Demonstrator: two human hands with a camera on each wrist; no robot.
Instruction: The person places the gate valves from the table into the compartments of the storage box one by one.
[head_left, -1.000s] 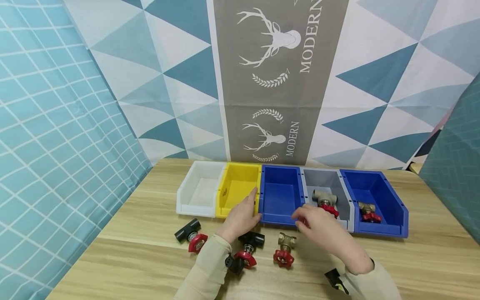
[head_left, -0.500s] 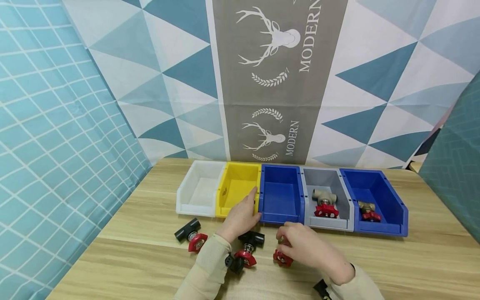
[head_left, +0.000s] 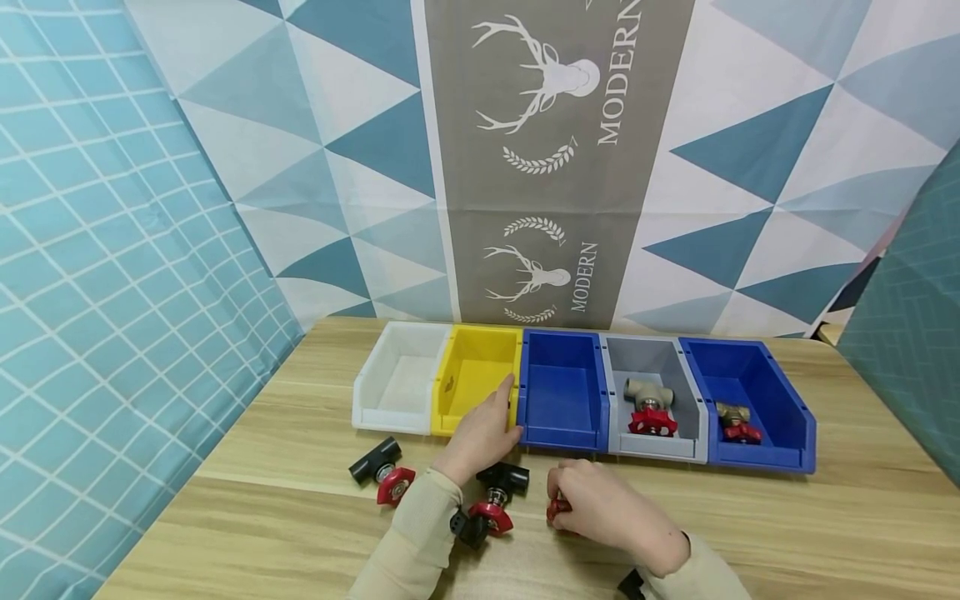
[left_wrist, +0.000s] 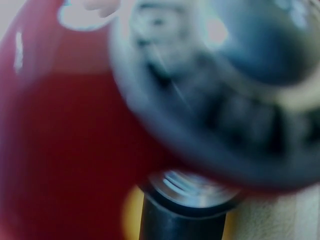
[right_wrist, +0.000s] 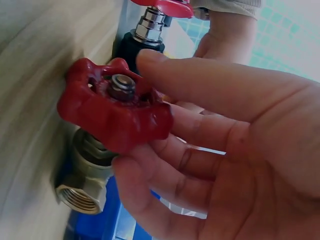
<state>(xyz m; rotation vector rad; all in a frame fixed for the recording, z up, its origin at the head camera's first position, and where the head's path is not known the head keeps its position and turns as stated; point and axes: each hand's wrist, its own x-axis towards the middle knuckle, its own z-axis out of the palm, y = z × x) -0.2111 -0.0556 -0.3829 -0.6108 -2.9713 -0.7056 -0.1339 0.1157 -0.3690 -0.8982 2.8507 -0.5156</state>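
My right hand (head_left: 611,508) grips the brass gate valve (right_wrist: 82,187) by its red handwheel (right_wrist: 107,112). In the right wrist view, the thumb lies on top of the wheel and the fingers curl beneath it. The head view leaves only part of that wheel showing, the brass body being covered by the hand. My left hand (head_left: 480,437) rests at the front of the yellow bin (head_left: 442,392), its index finger extended along the side next to the middle blue bin (head_left: 562,400). A black valve with a red handwheel (head_left: 491,517) lies just below the left wrist and fills the left wrist view, blurred.
Another black valve (head_left: 378,462) lies further left on the wooden table (head_left: 247,500). A white bin (head_left: 401,383) ends the row on the left. A grey bin (head_left: 660,446) holds a beige valve (head_left: 648,396); the right blue bin (head_left: 795,417) holds a small brass valve (head_left: 738,423).
My right hand has come down and left from the front of the grey bin to the brass gate valve on the table and taken hold of its handwheel. The left hand has stayed put.
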